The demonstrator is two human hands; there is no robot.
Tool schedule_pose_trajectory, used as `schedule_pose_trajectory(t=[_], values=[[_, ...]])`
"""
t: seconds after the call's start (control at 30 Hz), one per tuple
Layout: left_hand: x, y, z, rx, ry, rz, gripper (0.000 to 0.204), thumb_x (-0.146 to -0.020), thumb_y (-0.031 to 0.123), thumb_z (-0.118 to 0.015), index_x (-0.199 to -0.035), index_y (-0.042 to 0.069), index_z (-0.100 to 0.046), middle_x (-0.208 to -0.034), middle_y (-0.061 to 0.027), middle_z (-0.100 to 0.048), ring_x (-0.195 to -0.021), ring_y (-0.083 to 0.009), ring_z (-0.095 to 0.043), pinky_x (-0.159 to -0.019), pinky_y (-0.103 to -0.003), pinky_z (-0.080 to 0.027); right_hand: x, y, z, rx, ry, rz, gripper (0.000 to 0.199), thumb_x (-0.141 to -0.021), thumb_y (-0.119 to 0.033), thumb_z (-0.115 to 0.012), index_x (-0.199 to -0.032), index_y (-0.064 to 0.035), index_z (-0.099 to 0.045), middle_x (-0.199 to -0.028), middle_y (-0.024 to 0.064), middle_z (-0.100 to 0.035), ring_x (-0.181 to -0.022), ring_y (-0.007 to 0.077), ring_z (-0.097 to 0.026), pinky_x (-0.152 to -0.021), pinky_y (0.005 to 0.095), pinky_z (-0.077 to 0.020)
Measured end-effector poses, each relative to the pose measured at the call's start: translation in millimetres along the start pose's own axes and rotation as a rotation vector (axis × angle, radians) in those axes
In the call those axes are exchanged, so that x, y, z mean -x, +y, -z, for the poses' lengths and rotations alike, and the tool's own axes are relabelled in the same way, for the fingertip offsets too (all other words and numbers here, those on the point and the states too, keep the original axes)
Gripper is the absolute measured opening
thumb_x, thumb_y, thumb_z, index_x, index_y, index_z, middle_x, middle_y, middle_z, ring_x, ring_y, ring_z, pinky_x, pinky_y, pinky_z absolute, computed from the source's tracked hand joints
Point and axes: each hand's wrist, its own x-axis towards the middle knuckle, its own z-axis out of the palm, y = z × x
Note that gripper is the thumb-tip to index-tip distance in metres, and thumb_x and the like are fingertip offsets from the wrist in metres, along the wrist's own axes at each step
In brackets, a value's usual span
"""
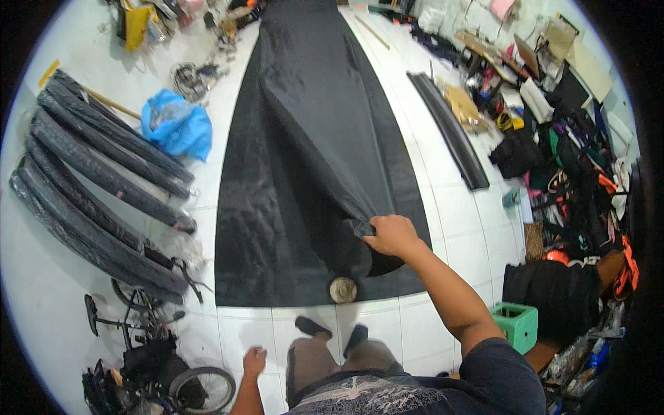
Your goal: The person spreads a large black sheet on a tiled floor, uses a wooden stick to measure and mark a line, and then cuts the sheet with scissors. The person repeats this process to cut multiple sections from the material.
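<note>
Standing over the white tiled floor (443, 228), the person lets the left hand (254, 361) hang loose, fingers lightly curled on nothing, down by the thigh. Ahead, the right hand (393, 235) is clamped on a fold of the long black fabric sheet (304, 138). A round weight (343, 290) sits just below that grip; a hard tug might drag it or bunch the cloth. Left, beyond, lie black fabric rolls (97, 173).

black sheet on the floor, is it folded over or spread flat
Partly folded: the black sheet lies spread on the tiles, but the right hand holds one side lifted over the rest.
</note>
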Motion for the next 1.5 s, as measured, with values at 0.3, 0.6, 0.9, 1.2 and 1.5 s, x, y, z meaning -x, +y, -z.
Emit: schedule_pose_trajectory(t=[0.3,0.6,0.9,1.2,1.5], values=[[-179,81,-208,-0.101,-0.451,-0.143,0.046,-0.085,0.037,-0.070,-0.113,0.001,-0.067,-0.103,-0.0204,-0.069,-0.100,-0.0335,-0.067,-0.089,-0.040,-0.051,50,139,-232,-0.083,0.321,-0.144,0.034,-0.071,-0.034,-0.077,-0.078,-0.0077,-0.056,-0.076,0.0152,-0.064,-0.073,0.0376,-0.065,-0.062,0.0473,-0.0492],[-365,130,-419,-0.620,-0.168,-0.309,0.106,-0.075,0.025,-0.081,-0.156,0.016,-0.014,-0.154,-0.0220,-0.028,-0.139,-0.0396,-0.035,-0.111,-0.048,-0.035,47,331,-477,-0.043,0.706,-0.440,0.025,-0.067,-0.018,-0.069,-0.078,-0.0051,-0.051,-0.074,0.0168,-0.057,-0.075,0.0402,-0.058,-0.066,0.0486,-0.0461],[-471,52,-482,-0.050,0.247,-0.459,0.062,-0.069,-0.010,-0.060,-0.129,0.006,-0.058,-0.134,-0.0176,-0.056,-0.125,-0.0341,-0.053,-0.103,-0.039,-0.042,43,445,-670,0.203,0.523,-0.708,0.028,-0.073,-0.010,-0.067,-0.100,-0.0063,-0.059,-0.100,0.0135,-0.059,-0.100,0.0354,-0.057,-0.082,0.0489,-0.0449],[-358,178,-191,-0.338,0.560,-1.314,0.045,-0.061,-0.013,-0.057,-0.102,0.001,-0.068,-0.097,-0.0158,-0.070,-0.091,-0.0343,-0.068,-0.082,-0.038,-0.054,30,394,-759,0.038,0.464,-0.594,0.027,-0.083,-0.004,-0.053,-0.109,-0.0094,-0.060,-0.115,0.0126,-0.060,-0.109,0.0355,-0.058,-0.091,0.0478,-0.0483],[-258,-8,-174,-0.873,0.104,-1.258,0.025,-0.073,0.006,-0.067,-0.097,0.007,-0.065,-0.074,-0.0068,-0.051,-0.063,-0.0250,-0.059,-0.055,-0.039,-0.047,65,414,-743,0.016,0.555,-0.628,0.021,-0.086,-0.012,-0.054,-0.106,-0.0088,-0.062,-0.108,0.0141,-0.066,-0.106,0.0361,-0.061,-0.088,0.0466,-0.0486]])
